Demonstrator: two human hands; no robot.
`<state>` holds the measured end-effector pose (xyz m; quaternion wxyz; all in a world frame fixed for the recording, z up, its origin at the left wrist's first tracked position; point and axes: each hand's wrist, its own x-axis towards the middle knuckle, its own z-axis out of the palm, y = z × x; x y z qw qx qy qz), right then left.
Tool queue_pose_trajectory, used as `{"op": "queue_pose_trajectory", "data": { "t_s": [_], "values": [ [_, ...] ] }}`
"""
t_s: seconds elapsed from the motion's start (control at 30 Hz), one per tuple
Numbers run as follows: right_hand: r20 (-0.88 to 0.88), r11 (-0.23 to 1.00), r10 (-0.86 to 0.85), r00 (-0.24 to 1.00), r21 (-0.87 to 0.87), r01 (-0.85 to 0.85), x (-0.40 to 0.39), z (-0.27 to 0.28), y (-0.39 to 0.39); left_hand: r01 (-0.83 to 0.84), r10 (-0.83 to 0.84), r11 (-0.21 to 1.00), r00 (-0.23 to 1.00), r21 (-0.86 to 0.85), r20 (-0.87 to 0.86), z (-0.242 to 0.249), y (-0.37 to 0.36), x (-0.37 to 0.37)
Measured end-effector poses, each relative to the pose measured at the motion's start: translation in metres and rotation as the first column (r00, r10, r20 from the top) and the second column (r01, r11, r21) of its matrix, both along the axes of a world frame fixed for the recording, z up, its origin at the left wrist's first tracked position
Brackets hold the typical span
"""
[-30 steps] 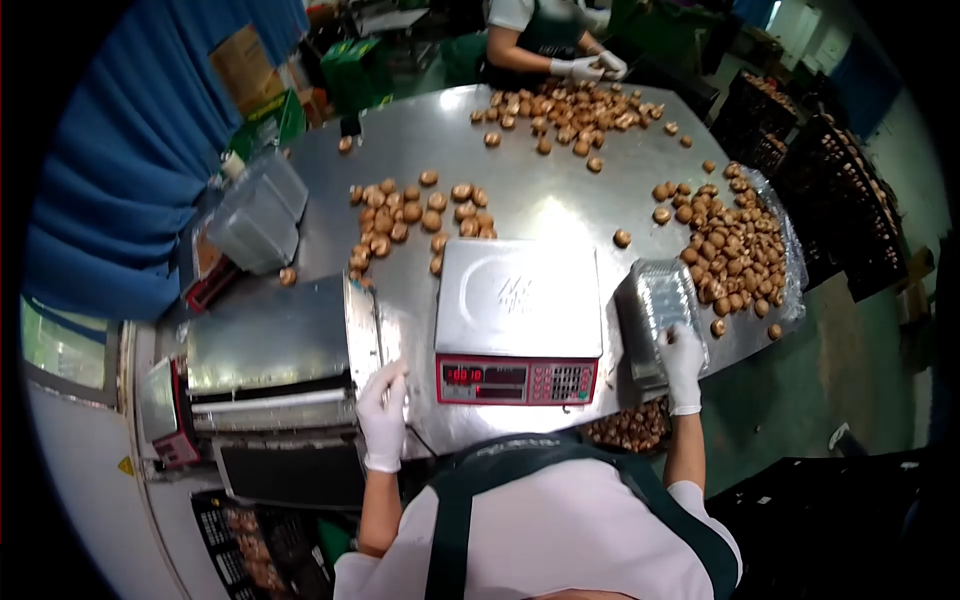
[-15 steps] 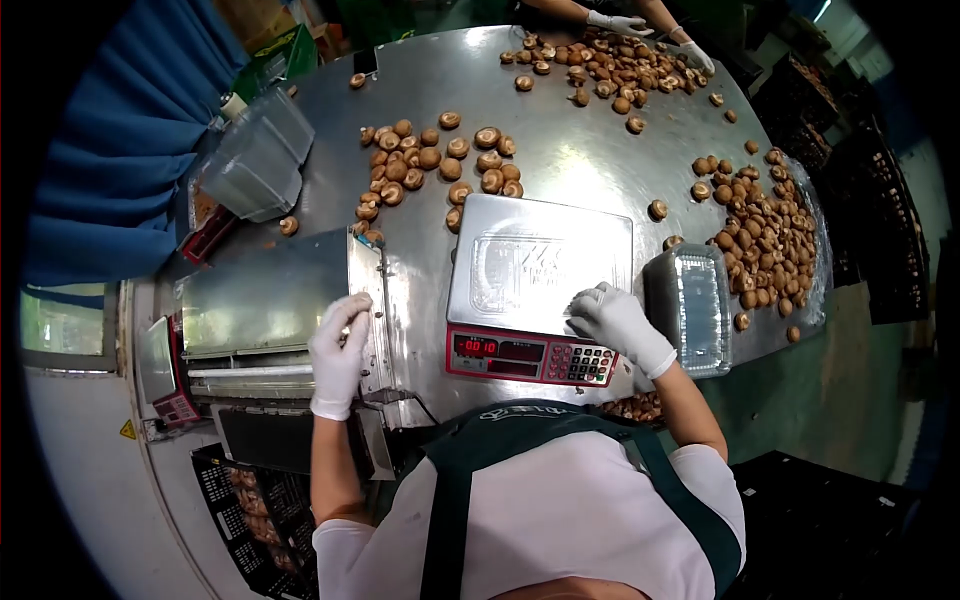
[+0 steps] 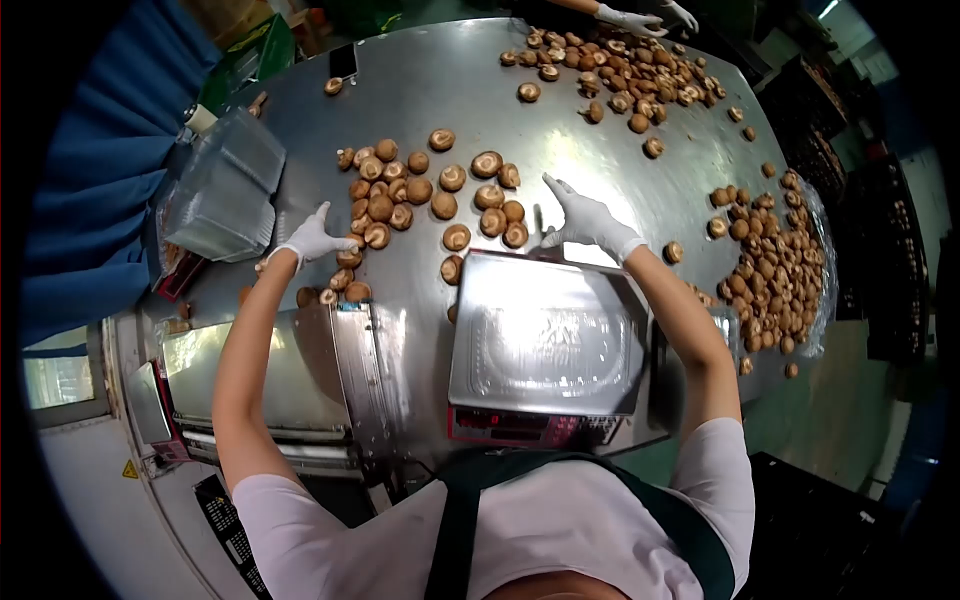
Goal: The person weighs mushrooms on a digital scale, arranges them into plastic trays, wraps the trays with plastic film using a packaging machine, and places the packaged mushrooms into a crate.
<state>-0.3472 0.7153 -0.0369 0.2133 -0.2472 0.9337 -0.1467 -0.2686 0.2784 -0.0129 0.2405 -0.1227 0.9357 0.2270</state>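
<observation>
My left hand (image 3: 316, 240), in a white glove, is open with its fingers spread at the left edge of a group of brown mushrooms (image 3: 380, 207). Just past the far edge of the metal scale (image 3: 535, 345), my right hand (image 3: 588, 220), also gloved, is open, its thumb and fingers apart and holding nothing. A clear plastic tray (image 3: 545, 350) lies on the scale plate. Several larger mushrooms (image 3: 491, 195) are to the left of my right hand.
Clear trays (image 3: 225, 190) are stacked at the left. A mushroom pile (image 3: 775, 260) lies at the right, another (image 3: 640, 75) at the far side near a co-worker's gloved hands (image 3: 640, 20). A sealing machine (image 3: 260, 370) stands left of the scale. A phone (image 3: 343, 62) lies far left.
Both my hands have moved forward over the table, the left out to the mushrooms' left side, the right from the scale's front to beyond its far edge. My left fingers have spread apart.
</observation>
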Motion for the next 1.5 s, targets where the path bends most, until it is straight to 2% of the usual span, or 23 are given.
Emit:
{"op": "queue_pose_trajectory", "data": {
  "t_s": [0.03, 0.1, 0.17, 0.2, 0.23, 0.27, 0.3, 0.33, 0.37, 0.43, 0.53, 0.6, 0.77, 0.87, 0.9, 0.97, 1.03, 1.1, 1.13, 1.2, 1.3, 1.37, 1.5],
  "values": [
    [0.002, 1.0, 0.011, 1.0, -0.001, -0.011, -0.014, -0.012, -0.007, -0.023, 0.024, 1.0, 0.992, -0.006, 0.128, -0.013, -0.007, -0.011],
    [0.12, 0.999, 0.002, 0.993, 0.047, -0.008, -0.036, -0.031, -0.023, -0.042, 0.038, 0.999, 0.991, 0.03, 0.126, -0.034, -0.014, -0.028],
    [0.134, 0.998, 0.042, 0.99, 0.049, -0.049, -0.051, -0.049, -0.037, -0.064, 0.048, 0.973, 0.996, 0.223, 0.076, -0.055, -0.011, -0.042],
    [0.121, 0.997, 0.059, 0.991, -0.053, -0.053, -0.056, -0.055, -0.042, -0.039, 0.031, 0.989, 0.998, 0.14, 0.059, -0.068, -0.007, -0.049],
    [0.107, 0.987, 0.073, 0.992, -0.153, -0.056, -0.06, -0.06, -0.046, -0.046, 0.036, 0.989, 0.997, 0.141, 0.072, -0.076, -0.006, -0.052],
    [0.178, 0.954, 0.107, 0.978, -0.296, -0.051, -0.062, -0.061, -0.053, -0.063, 0.066, 0.974, 0.998, 0.216, -0.008, -0.079, -0.002, -0.053],
    [0.19, 0.954, 0.111, 0.975, -0.295, -0.051, -0.063, -0.062, -0.059, -0.072, 0.101, 0.955, 0.991, 0.289, -0.087, -0.081, 0.004, -0.053],
    [0.284, 0.911, 0.154, 0.946, -0.412, -0.025, -0.064, -0.061, -0.065, -0.127, 0.173, 0.901, 0.982, 0.414, -0.077, -0.083, 0.01, -0.051],
    [0.368, 0.855, 0.204, 0.907, -0.518, 0.018, -0.064, -0.057, -0.072, -0.233, 0.195, 0.817, 0.972, 0.527, 0.128, -0.051, 0.036, -0.047],
    [0.44, 0.805, 0.229, 0.868, -0.587, 0.085, -0.058, -0.048, -0.085, -0.046, 0.063, 0.99, 0.99, 0.136, -0.124, -0.074, 0.043, -0.046],
    [0.428, 0.83, 0.271, 0.862, -0.558, 0.016, -0.057, -0.052, -0.096, 0.001, 0.011, 0.991, 0.996, 0.136, -0.091, -0.062, 0.064, -0.043],
    [0.257, 0.859, 0.345, 0.902, -0.475, -0.193, -0.053, -0.054, -0.098, 0.06, -0.037, 0.976, 0.993, 0.209, -0.112, -0.06, 0.081, -0.038],
    [0.281, 0.914, 0.305, 0.91, -0.355, -0.197, -0.046, -0.042, -0.103, 0.081, -0.049, 0.977, 0.985, 0.195, -0.163, -0.06, 0.106, -0.039],
    [0.271, 0.91, 0.293, 0.917, -0.374, -0.18, -0.038, -0.043, -0.108, 0.08, -0.007, 0.923, 0.982, 0.376, -0.19, -0.065, 0.11, -0.04],
    [0.272, 0.911, 0.29, 0.917, -0.373, -0.178, -0.038, -0.046, -0.108, 0.082, -0.009, 0.923, 0.982, 0.377, -0.19, -0.064, 0.112, -0.041],
    [0.298, 0.882, 0.28, 0.913, -0.455, -0.122, -0.036, -0.055, -0.107, -0.048, 0.113, 0.871, 0.988, 0.489, -0.105, -0.062, 0.115, -0.042],
    [0.26, 0.88, 0.292, 0.921, -0.451, -0.151, -0.035, -0.059, -0.105, -0.022, 0.093, 0.878, 0.988, 0.478, -0.126, -0.061, 0.117, -0.042],
    [0.219, 0.875, 0.305, 0.927, -0.449, -0.182, -0.034, -0.058, -0.103, -0.059, 0.089, 0.774, 0.996, 0.63, -0.017, -0.06, 0.115, -0.043],
    [0.214, 0.87, 0.313, 0.925, -0.454, -0.19, -0.034, -0.057, -0.102, -0.055, 0.087, 0.776, 0.996, 0.629, -0.02, -0.06, 0.114, -0.043],
    [0.208, 0.865, 0.319, 0.925, -0.463, -0.194, -0.032, -0.053, -0.102, -0.108, 0.116, 0.701, 0.993, 0.705, 0.037, -0.061, 0.113, -0.044],
    [0.258, 0.879, 0.3, 0.918, -0.448, -0.161, -0.03, -0.044, -0.101, -0.11, 0.122, 0.685, 0.992, 0.72, 0.035, -0.055, 0.117, -0.041],
    [0.259, 0.921, 0.302, 0.918, -0.329, -0.21, -0.03, -0.039, -0.105, -0.108, 0.13, 0.686, 0.991, 0.72, 0.026, -0.058, 0.118, -0.041],
    [0.272, 0.912, 0.308, 0.912, -0.358, -0.201, -0.031, -0.047, -0.104, -0.118, 0.149, 0.675, 0.989, 0.729, 0.022, -0.059, 0.116, -0.041]
  ]
}}
